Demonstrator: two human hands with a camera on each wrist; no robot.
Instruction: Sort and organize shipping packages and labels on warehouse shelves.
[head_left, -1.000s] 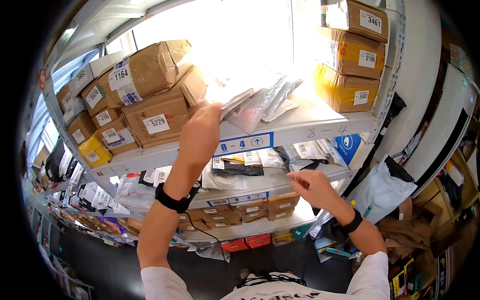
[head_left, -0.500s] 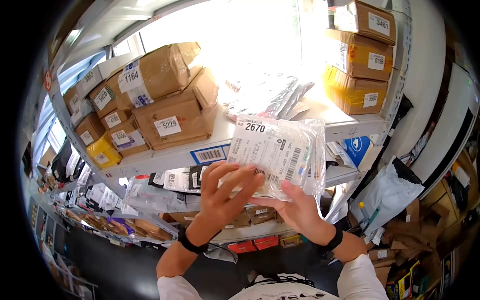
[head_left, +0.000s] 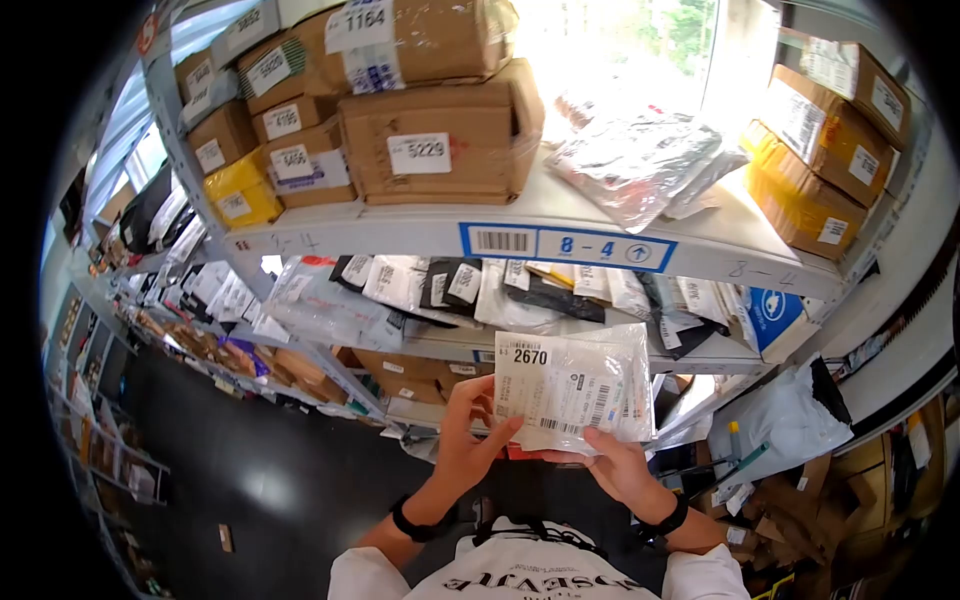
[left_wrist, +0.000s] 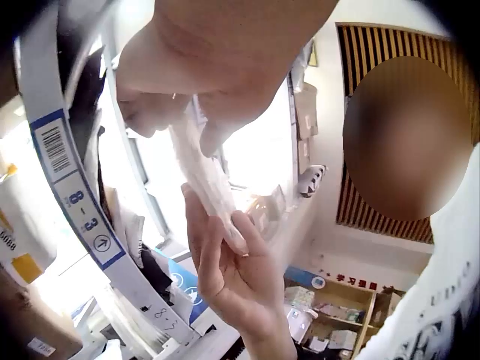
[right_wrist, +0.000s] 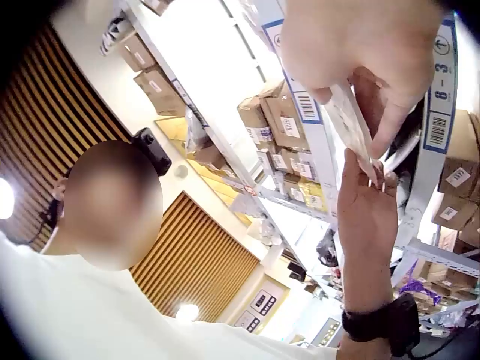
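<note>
A clear plastic mailer [head_left: 572,385] with a white label printed 2670 is held in front of the chest, label side up. My left hand [head_left: 468,432] pinches its left edge, thumb on top at the lower left corner. At its lower right my right hand [head_left: 618,462] grips the edge, thumb over the label side and fingers beneath. From the left wrist view the mailer [left_wrist: 206,176] appears nearly edge-on between the left hand [left_wrist: 202,67] and the right hand [left_wrist: 238,281]. The right wrist view also has the mailer [right_wrist: 351,124] between both hands.
Beyond the hands, a white shelf edge [head_left: 380,232] marked 8-4 bears cardboard boxes [head_left: 440,150] at left, silvery mailers [head_left: 640,165] and taped boxes [head_left: 805,205] at right. More parcels [head_left: 540,300] lie on the shelf below. A white bag [head_left: 780,410] stands at the right.
My left hand has come away from the upper shelf with the 2670 mailer, and my right hand has taken hold of it too. Both hands have then drawn it lower, and the head view has shifted.
</note>
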